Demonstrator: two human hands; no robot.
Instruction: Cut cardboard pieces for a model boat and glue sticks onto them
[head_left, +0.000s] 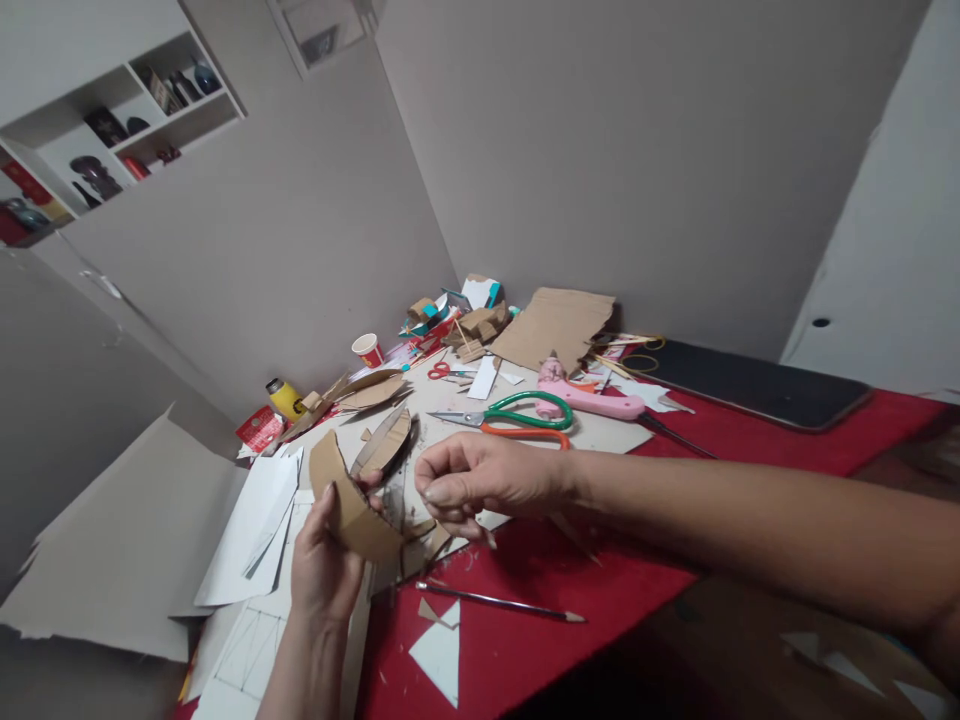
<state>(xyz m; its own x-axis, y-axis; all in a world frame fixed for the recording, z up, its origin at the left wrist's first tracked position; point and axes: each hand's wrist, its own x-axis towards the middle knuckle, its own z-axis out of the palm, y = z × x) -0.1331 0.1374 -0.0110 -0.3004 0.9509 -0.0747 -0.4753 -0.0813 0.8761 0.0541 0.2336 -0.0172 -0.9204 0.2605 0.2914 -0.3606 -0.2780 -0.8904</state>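
Observation:
My left hand (328, 570) grips a curved strip of brown cardboard (351, 505), thumb on its near face and fingers behind. To its right, apart from the strip, my right hand (480, 480) is closed in a pinch; whatever its fingertips hold, if anything, is too small to make out. Beyond the hands lies a boat-shaped cardboard piece (384, 445). Scissors with one green and one orange handle (529, 408) rest just past my right hand. A pencil (502, 602) lies on the red cloth below it.
A pink glue gun (592, 400) with a black cord lies at the right, near a dark flat panel (757, 380). Farther back are a large cardboard sheet (555, 325), a paper cup (367, 349) and small red scissors (441, 371). White sheets (251, 525) lie at left.

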